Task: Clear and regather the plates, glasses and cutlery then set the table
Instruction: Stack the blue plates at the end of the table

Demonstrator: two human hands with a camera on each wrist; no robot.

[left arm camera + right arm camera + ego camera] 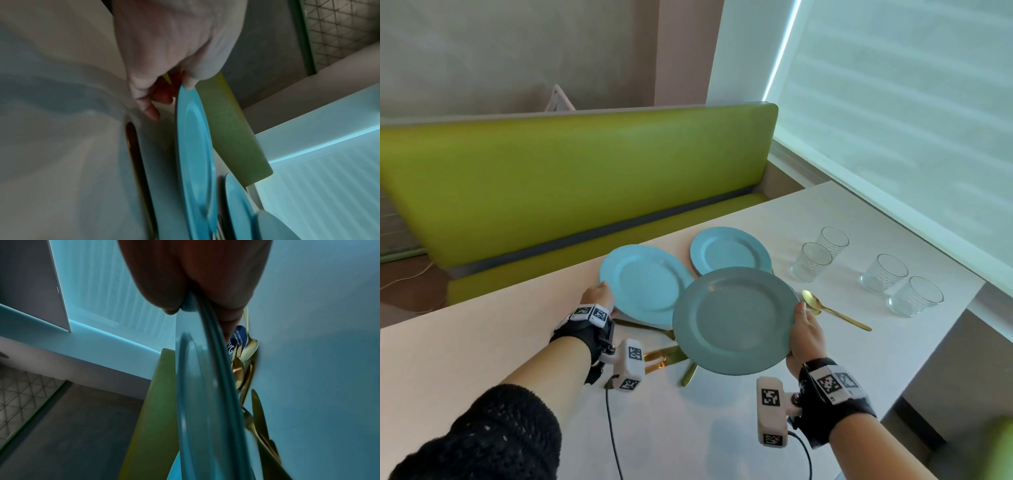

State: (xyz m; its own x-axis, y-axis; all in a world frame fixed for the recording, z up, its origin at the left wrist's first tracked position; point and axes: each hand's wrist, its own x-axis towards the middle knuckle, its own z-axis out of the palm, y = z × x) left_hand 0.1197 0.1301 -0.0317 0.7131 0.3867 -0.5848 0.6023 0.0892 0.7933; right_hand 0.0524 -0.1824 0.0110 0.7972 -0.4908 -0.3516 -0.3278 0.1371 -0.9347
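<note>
My left hand (599, 296) pinches the near-left rim of the light blue plate (645, 282), thumb on top and fingers under, as the left wrist view shows. My right hand (806, 330) clamps the right rim of the grey-blue plate (732, 317) the same way. Both plates ride above the white table (482, 359), the grey-blue one overlapping the light blue plate's right edge.

I judge I am mid-way through handling the plates, one per hand. To do it well I should keep each plate level and the thumbs pressed firmly on the rims, since a one-edge hold lets a plate droop. I would draw the two apart before lowering either, so the rims do not knock, and watch the gold cutlery (667, 356) lying under the grey-blue plate's near-left side.

Taking the grey-blue plate as my landmark: the light blue plate sits to its left, a second light blue plate (731, 251) lies flat on the table just behind it, a gold spoon (832, 310) lies just to its right, and four clear glasses (883, 272) stand well to its right.

All three plates are round, matte, broad-rimmed with a shallow well, and look clean.
</note>
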